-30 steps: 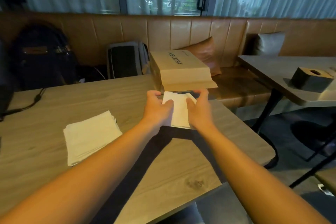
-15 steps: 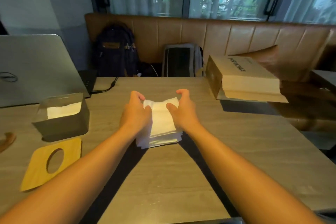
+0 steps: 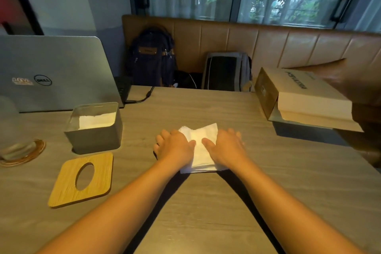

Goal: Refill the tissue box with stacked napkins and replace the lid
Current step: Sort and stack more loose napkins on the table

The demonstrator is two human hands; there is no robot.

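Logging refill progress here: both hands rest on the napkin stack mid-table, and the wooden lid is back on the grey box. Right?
Not the lid. The head view shows the wooden lid lying flat on the table in front of the grey box, which stands open. The left hand and right hand do rest on the napkin stack.

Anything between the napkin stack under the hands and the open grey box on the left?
Nothing visible. Only bare table lies between the napkin stack and the tissue box, whose top is open. The wooden lid lies nearer, beside that path.
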